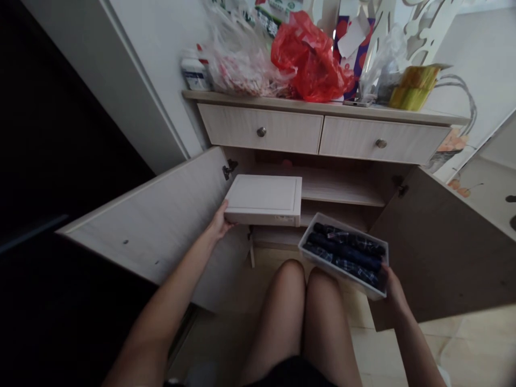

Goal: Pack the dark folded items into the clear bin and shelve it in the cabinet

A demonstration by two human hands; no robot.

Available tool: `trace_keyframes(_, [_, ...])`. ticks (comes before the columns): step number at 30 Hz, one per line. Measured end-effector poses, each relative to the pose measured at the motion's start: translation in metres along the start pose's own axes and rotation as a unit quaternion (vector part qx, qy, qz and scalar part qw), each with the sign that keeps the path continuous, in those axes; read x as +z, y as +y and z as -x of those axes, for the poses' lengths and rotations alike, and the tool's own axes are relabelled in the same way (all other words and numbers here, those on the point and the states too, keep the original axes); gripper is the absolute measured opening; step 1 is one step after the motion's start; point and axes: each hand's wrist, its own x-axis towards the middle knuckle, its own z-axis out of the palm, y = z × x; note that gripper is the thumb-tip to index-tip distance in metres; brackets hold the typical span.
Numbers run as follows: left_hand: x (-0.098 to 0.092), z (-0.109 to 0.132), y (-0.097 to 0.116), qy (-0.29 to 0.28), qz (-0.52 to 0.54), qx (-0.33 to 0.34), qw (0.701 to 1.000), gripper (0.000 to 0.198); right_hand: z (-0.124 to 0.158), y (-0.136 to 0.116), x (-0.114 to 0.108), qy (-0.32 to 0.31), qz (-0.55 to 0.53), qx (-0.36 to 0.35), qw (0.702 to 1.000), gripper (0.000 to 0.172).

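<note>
My left hand [221, 221] grips the left end of a flat white box [264, 196], which I hold level in front of the cabinet's shelves. With my right hand [394, 290] I hold the right end of a clear plastic bin [342, 273], tilted down to the right. Inside the bin lie several dark rolled cloths [346, 250], some with a plaid pattern. The bin is above and in front of my knees. What the white box contains, if anything, is hidden.
The cabinet's left door [161, 215] and right door [447, 247] stand wide to either side. Behind the box are shelves [342, 185]; above them, two knobbed drawers [262, 126]. The cabinet top holds a red plastic bag [308, 59], a clear bag [245, 59] and a white bottle [195, 72].
</note>
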Motion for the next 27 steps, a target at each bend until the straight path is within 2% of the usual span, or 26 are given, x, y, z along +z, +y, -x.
trace_keyframes(3, [-0.021, 0.029, -0.015, -0.003, 0.022, -0.02, 1.0, 0.044, -0.014, -0.018, 0.01, 0.111, -0.048, -0.032, 0.992, 0.064])
trace_keyframes(6, [-0.023, 0.052, -0.028, -0.007, 0.029, -0.023, 0.999, 0.042, -0.026, -0.032, 0.029, 0.138, -0.063, -0.065, 0.986, 0.073])
trace_keyframes(9, [-0.019, 0.065, -0.033, -0.003, 0.033, 0.005, 0.999, 0.041, -0.029, -0.04, 0.041, 0.13, -0.057, -0.082, 0.986, 0.077])
trace_keyframes(12, [-0.017, 0.07, -0.035, 0.013, 0.04, 0.026, 0.999, 0.038, -0.024, -0.045, 0.043, 0.127, -0.054, -0.096, 0.986, 0.075])
trace_keyframes(16, [-0.018, 0.07, -0.037, 0.032, 0.052, 0.029, 0.998, 0.032, -0.02, -0.049, 0.04, 0.073, -0.025, -0.106, 0.991, 0.066])
trace_keyframes(22, [-0.024, 0.07, -0.042, 0.032, 0.057, 0.002, 0.998, 0.044, -0.03, -0.053, 0.03, 0.003, -0.125, 0.012, 0.992, 0.053])
trace_keyframes(27, [-0.022, 0.074, -0.046, 0.03, 0.051, -0.006, 0.998, 0.045, -0.04, -0.061, 0.022, -0.027, -0.11, 0.026, 0.993, 0.039])
